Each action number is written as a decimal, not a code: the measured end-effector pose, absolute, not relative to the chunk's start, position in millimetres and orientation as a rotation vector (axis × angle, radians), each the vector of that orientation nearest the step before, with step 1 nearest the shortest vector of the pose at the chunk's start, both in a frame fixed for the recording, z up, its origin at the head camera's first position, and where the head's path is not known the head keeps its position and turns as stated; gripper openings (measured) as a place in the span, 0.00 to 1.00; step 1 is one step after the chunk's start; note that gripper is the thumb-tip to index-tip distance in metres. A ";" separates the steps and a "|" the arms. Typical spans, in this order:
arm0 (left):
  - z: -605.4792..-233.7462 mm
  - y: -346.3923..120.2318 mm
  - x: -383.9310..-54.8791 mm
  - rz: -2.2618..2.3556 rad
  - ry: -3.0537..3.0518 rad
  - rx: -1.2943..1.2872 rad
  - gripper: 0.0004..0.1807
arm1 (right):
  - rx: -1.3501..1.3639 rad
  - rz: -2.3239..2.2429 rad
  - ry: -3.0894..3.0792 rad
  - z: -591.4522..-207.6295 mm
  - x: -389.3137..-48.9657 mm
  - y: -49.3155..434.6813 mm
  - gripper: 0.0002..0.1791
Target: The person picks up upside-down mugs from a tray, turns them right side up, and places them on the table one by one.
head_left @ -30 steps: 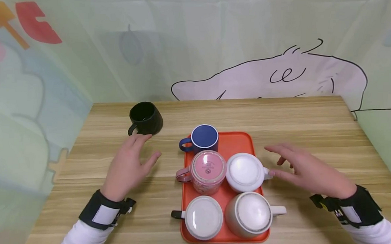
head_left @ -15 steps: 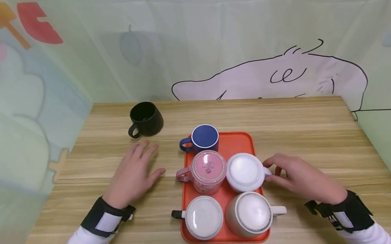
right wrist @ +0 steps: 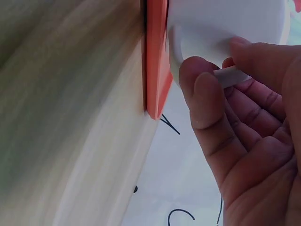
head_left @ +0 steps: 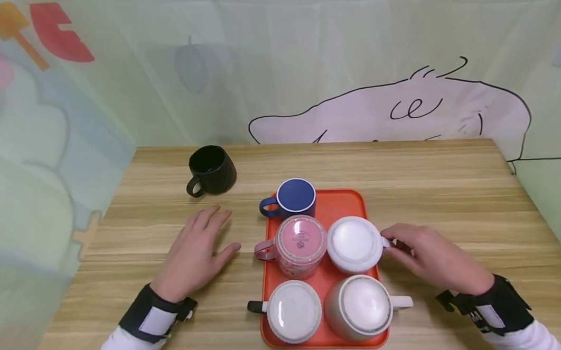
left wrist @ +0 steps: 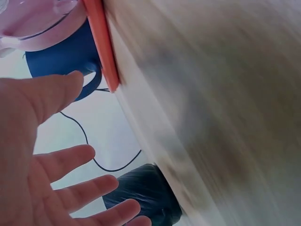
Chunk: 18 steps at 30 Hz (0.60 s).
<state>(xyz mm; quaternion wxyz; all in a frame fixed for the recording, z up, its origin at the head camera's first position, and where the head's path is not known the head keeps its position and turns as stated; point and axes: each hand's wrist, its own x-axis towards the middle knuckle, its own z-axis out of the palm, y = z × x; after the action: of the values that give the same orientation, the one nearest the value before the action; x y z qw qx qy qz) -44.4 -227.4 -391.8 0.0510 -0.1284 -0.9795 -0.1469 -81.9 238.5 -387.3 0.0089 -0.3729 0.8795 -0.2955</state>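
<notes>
Nearest us, at the bottom of the head view, we see two white sleeves [head_left: 129, 345] ending in black wristbands [head_left: 504, 303]. Beyond them, on a red tray [head_left: 338, 200] set on a wooden table [head_left: 432, 188], we find the closest pair of mugs, both bottom up: a pale mug [head_left: 294, 311] whose black handle points left, and beside it a bigger cream mug [head_left: 361, 306] whose handle juts right past the tray's edge. Further on, to the left of the tray, we see the left hand [head_left: 190, 257] with its fingers extended and loosely spread, well apart from the mugs on the tray. Across from it, the right hand [head_left: 438, 260] pinches the handle of a white mug [head_left: 354, 245] between thumb and fingers. That mug is bottom up at the tray's right side; we cannot tell whether it touches the tray floor. Just to its left we see a pink mug [head_left: 301, 242], also bottom up, its handle pointing left. Behind the pink one, at the tray's far left corner, comes a blue mug [head_left: 296, 197], handle likewise leftward. Farther off, on the table, a black mug [head_left: 216, 174] stands upright, beyond the left hand's fingertips. Last, behind the table, we see a pale cloth [head_left: 267, 63] printed with cartoon shapes.
</notes>
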 end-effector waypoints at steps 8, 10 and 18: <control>-380.9 -220.7 -47.8 -0.520 -2.897 -0.419 0.39 | -1.185 -0.977 2.806 -368.8 -86.9 244.4 0.18; -377.2 -218.1 -49.1 -0.550 -2.881 -0.411 0.38 | -1.189 -0.993 2.821 -361.7 -89.4 245.6 0.19; -362.4 -203.6 -56.1 -0.689 -2.754 -0.423 0.34 | -1.238 -1.162 2.835 -338.7 -99.6 241.9 0.24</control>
<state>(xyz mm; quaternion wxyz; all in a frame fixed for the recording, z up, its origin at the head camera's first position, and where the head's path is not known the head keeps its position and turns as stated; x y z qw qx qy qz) -56.1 -203.6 -362.4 0.1352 -0.1460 -0.9507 -0.2377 -99.6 241.9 -338.7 -0.0817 -0.3734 0.8550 -0.3505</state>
